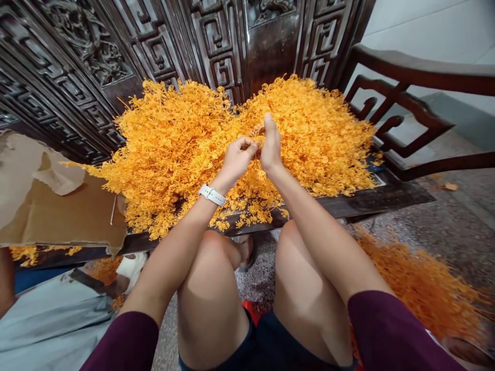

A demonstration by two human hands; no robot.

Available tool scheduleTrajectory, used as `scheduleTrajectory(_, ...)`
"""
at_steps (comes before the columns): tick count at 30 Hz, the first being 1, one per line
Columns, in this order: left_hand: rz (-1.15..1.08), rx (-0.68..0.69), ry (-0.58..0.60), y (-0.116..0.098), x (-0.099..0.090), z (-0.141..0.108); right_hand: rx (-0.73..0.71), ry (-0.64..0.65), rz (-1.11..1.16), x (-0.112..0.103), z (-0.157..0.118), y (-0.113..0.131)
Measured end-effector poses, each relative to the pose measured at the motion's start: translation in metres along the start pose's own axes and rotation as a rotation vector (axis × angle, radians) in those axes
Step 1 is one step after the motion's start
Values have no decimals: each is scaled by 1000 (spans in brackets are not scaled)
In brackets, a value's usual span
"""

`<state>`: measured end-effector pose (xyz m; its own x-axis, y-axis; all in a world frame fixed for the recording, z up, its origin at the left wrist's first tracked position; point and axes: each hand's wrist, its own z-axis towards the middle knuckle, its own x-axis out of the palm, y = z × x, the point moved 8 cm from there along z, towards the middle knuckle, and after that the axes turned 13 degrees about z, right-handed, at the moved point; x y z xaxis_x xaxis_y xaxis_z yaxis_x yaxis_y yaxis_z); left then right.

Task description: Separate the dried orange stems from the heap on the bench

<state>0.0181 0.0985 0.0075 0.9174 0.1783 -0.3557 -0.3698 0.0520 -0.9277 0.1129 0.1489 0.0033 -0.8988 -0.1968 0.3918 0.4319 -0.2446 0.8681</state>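
Observation:
A large heap of orange plastic flower sprigs (170, 139) is spread over a dark wooden bench. Over its middle, my left hand (237, 158) is closed in a pinch, with a bit of orange sprig showing at the fingertips. Close beside it, my right hand (271, 147) stands on edge, palm turned toward the left hand and thumb stretched upward. Its other fingers are mostly hidden, and small orange pieces lie between the two hands. A pale watch strap (212, 195) circles my left wrist.
The bench's front edge (398, 200) runs just beyond my knees. Behind the heap rises a carved backrest (270, 51), with an armrest (425, 77) at right. Torn cardboard (65, 216) lies left, beside another person's grey trousers (62, 319). More orange sprigs (421, 283) sit at lower right.

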Motion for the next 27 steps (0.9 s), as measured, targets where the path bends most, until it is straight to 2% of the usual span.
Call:
scheduleTrajectory(3,59,82,-95,-1,-5,3,-68,-86,-43,-3,-3,3)
scheduleTrajectory(5,94,108,-206,0,-14,2,-96,-107,-67,-5,0,1)
scheduleTrajectory(7,96,118,-258,2,-19,1,-119,-110,-100,-7,4,-3)
scheduleTrajectory(12,35,145,-157,2,-11,3,-179,-109,-206,-13,8,-1)
scheduleTrajectory(17,-13,166,-172,1,-8,6,-205,-21,-243,-5,-4,11)
scheduleTrajectory(20,-49,203,-152,-3,-5,2,-160,-18,-216,-4,-8,7)
scheduleTrajectory(23,-134,99,-161,2,-4,-4,-82,-91,-173,-12,-7,-5)
scheduleTrajectory(27,-283,15,-74,5,5,-10,-51,-56,-113,-19,-4,-12)
